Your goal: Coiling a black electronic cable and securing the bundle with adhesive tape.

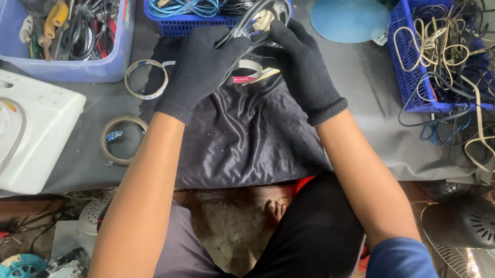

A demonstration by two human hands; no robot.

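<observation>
Both my hands wear black knit gloves and meet over a dark shiny cloth [247,136] on the bench. My left hand [201,69] grips a black cable [257,11] that loops up in front of a blue basket of cords [183,21]. My right hand [301,66] pinches the same cable beside it, fingers curled around the loop. A roll of tape with a coloured label [249,73] lies just under my hands, partly hidden.
A lavender bin of tools [72,69] sits far left, with a white appliance [20,129] nearer. Two tape rings [146,79] [123,138] lie on the grey sheet. At right, a blue basket of tangled wires [416,74], teal fan blades [348,13] and a fan motor [468,219].
</observation>
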